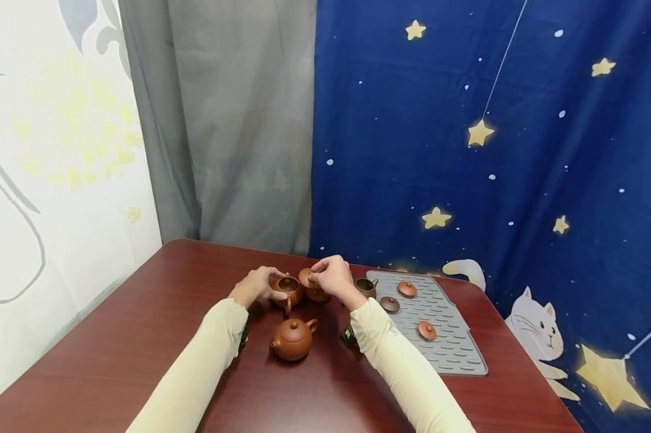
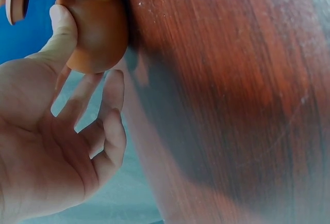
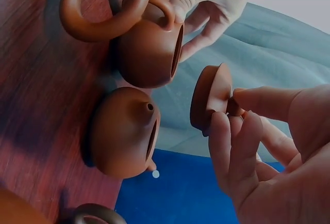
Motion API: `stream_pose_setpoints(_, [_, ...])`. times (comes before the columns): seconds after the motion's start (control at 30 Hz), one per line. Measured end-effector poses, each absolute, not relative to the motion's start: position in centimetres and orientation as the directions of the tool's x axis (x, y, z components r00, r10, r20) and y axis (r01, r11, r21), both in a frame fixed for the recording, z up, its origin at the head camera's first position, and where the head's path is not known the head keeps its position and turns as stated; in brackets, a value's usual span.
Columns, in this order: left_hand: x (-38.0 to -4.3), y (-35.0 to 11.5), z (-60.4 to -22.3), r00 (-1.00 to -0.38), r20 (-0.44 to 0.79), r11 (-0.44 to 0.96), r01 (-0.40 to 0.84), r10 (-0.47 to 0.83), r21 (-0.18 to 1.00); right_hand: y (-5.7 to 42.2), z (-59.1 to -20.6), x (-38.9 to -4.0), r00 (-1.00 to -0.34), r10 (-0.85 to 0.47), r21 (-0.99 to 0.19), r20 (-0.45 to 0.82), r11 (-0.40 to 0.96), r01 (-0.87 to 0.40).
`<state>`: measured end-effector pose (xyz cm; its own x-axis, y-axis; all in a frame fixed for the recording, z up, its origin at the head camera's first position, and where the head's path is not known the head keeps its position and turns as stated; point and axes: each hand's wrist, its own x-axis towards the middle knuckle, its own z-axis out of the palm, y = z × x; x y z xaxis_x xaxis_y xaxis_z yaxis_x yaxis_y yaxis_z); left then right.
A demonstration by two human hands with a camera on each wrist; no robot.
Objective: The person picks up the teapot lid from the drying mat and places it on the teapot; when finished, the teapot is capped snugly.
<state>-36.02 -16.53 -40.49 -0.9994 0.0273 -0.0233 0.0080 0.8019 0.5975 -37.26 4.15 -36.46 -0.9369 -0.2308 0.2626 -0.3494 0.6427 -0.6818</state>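
Right grip [image 1: 331,275] pinches lid [image 3: 203,99] by knob [image 3: 235,107]. Lid hangs above bench [image 1: 141,337], right of left open teapot [image 3: 147,56], slightly left of right open teapot [image 3: 118,136]. Left grip [image 1: 257,285] grasps left open teapot, thumb by handle.

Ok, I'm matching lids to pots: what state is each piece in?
Front teapot: lidded, upright
Left teapot: lidless, held by left grip
Middle teapot: lidless, upright
Dark teapot: lidless, upright
Raised lid: held by right grip
Grey mat: flat
Dark lid: knob up on mat
Far orange lid: knob up on mat
Near orange lid: knob up on mat
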Motion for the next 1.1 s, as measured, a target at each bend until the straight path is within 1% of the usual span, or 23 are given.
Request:
stream_pose_setpoints(0.2, [-36.1, -16.9, -41.3, -0.999, -0.038, 0.803, -0.007, 0.020, 0.596, 3.3, -37.3, -37.4, -0.949, -0.209, -0.702, 0.234, 0.640, -0.314])
stream_pose_setpoints(0.33, [-36.0, -17.3, -41.6, -0.999, -0.035, 0.806, -0.020, 0.001, 0.591, 2.5, -38.1, -37.5, -0.952, -0.225, -0.723, 0.209, 0.619, -0.305])
stream_pose_setpoints(0.47, [-36.0, -17.3, -41.6, -1.000, -0.021, 0.801, 0.002, 0.018, 0.598, 2.0, -38.4, -37.6, -0.953, -0.211, -0.734, 0.217, 0.608, -0.302])
stream_pose_setpoints(0.57, [-36.1, -17.2, -41.4, -0.999, -0.029, 0.798, -0.001, 0.021, 0.602, 1.9, -38.4, -37.7, -0.954, -0.203, -0.723, 0.221, 0.622, -0.300])
stream_pose_setpoints(0.67, [-36.2, -17.1, -41.1, -0.999, -0.037, 0.797, -0.014, 0.010, 0.604, 1.7, -38.3, -38.0, -0.947, -0.222, -0.705, 0.231, 0.633, -0.321])
stream_pose_setpoints(0.83, [-36.4, -16.9, -40.9, -0.999, -0.031, 0.799, -0.001, 0.022, 0.602, 1.4, -38.4, -38.3, -0.934, -0.236, -0.671, 0.269, 0.649, -0.357])
stream_pose_setpoints(1.1, [-36.8, -16.8, -40.9, -0.998, -0.056, 0.808, -0.016, 0.021, 0.589, 0.7, -38.7, -38.7, -0.932, -0.245, -0.661, 0.266, 0.658, -0.361])
